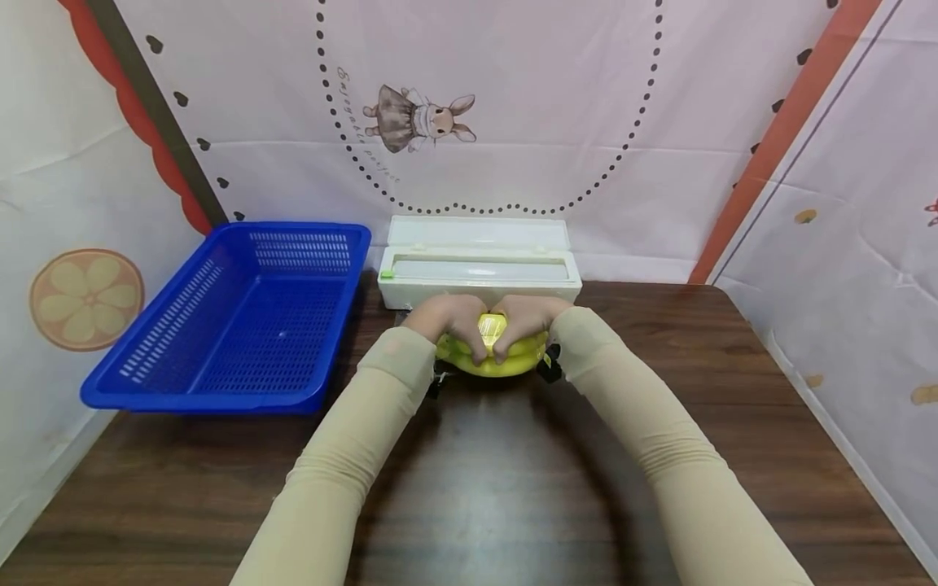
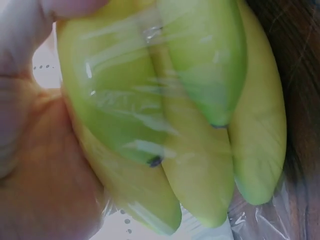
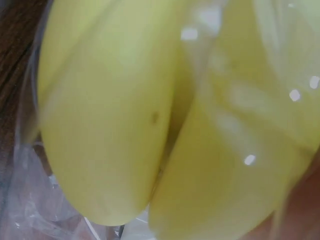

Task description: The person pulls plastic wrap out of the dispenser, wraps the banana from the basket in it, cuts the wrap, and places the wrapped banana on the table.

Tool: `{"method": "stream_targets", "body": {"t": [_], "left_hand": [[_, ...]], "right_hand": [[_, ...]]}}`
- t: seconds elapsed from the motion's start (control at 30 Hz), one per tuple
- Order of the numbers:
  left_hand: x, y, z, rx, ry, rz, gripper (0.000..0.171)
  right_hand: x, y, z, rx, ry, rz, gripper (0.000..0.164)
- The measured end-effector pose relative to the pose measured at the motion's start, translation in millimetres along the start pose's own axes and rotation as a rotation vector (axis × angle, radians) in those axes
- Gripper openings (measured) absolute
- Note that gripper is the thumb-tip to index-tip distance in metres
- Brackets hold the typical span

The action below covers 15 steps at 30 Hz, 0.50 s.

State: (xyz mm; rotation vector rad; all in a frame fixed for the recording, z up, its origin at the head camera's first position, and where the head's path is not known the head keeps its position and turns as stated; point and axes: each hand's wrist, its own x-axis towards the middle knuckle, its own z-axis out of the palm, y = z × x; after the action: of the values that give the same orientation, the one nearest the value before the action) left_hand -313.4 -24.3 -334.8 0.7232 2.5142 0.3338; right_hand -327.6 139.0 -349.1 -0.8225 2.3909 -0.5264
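Observation:
A bunch of yellow-green bananas (image 1: 494, 368) is held low over the table, between both hands in the head view. My left hand (image 1: 449, 316) grips its left side and my right hand (image 1: 531, 317) grips its right side, thumbs close together on top. Clear plastic film (image 2: 260, 220) lies tight and shiny over the bananas (image 2: 200, 165) in the left wrist view. Loose crumpled film (image 3: 37, 205) shows beside the bananas (image 3: 105, 125) in the right wrist view. Just behind the hands stands a white cling film dispenser (image 1: 479, 290), lid (image 1: 478, 234) raised. The fingers' undersides are hidden.
A blue perforated plastic basket (image 1: 212, 402) stands on the left of the dark wooden table (image 1: 484, 505). A green piece (image 1: 386, 275) sits at the dispenser's left end. Printed cloth walls (image 1: 513, 98) close off the back and sides.

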Motion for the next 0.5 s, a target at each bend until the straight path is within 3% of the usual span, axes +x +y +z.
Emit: {"method": "stream_targets", "body": {"t": [0.27,0.5], "left_hand": [[-13.0,1.2,13.8,0.170,0.231,-0.011,0.080],[-28.9,8.5,30.5,0.308,0.420,0.079,0.090]], "right_hand": [[1,-2,0,0.043,-0.028,0.014,0.032],[2,-1,-6,0.076,-0.047,0.048,0.038]]}}
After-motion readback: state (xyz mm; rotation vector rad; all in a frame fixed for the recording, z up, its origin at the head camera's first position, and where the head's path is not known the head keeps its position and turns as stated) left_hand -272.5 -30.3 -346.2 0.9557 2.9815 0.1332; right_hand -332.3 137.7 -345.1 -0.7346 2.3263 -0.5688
